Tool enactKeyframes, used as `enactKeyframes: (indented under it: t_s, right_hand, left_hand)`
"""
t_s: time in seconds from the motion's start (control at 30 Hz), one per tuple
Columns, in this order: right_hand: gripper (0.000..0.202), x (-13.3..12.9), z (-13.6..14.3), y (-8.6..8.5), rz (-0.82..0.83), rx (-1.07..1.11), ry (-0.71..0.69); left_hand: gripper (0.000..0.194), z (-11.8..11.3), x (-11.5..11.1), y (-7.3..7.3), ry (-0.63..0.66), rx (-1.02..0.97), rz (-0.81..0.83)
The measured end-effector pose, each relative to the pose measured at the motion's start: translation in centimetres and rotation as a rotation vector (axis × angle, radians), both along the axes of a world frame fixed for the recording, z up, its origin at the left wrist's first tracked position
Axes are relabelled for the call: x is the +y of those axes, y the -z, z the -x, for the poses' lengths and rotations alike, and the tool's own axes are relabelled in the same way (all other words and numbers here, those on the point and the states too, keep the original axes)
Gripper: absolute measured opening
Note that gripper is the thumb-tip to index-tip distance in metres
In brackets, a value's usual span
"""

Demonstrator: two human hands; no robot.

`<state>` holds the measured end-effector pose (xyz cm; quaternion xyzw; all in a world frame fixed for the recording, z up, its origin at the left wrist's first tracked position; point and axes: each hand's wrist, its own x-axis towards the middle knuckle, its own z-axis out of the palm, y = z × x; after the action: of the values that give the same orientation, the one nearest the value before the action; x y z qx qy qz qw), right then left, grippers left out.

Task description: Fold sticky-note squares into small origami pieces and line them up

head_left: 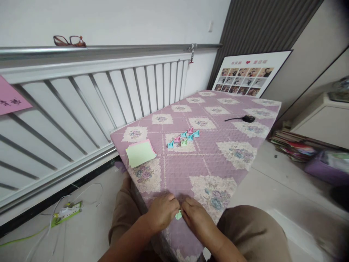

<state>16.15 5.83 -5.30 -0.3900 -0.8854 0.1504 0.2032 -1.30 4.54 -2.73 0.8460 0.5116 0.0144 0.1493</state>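
A small piece of light green folded paper shows between my two hands, close to the near end of the table. My left hand is closed with its fingers pinched on the paper's left side. From the right, my right hand is closed on the same paper. The fingers hide most of it, so its shape is unclear. Farther up the cloth stands a cluster of small folded paper figures in blue, pink and green. Left of them lies a stack of square paper sheets, pale green on top with pink beneath.
A purple floral tablecloth covers the table, which meets a white radiator on the left. A black object with a cord lies at the far right. Glasses rest on the pipe. A power strip is on the floor.
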Motion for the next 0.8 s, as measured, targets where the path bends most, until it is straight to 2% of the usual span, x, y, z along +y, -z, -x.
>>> enactKeyframes:
  t_s: [0.27,0.47,0.8]
  right_hand:
    - [0.019,-0.4,-0.1,0.4,-0.035,0.006,0.010]
    - [0.020,-0.2,-0.4,0.6,-0.066,0.012,-0.066]
    - [0.019,-0.8,-0.7,-0.9,-0.117,-0.080,-0.128]
  left_hand:
    - [0.020,0.3,-0.5,0.6,0.004,-0.043,-0.005]
    - [0.022,0.7,-0.9,0.6,0.017,-0.078,0.011]
    - [0.023,1.0,-1.6,1.0,0.024,-0.094,-0.025]
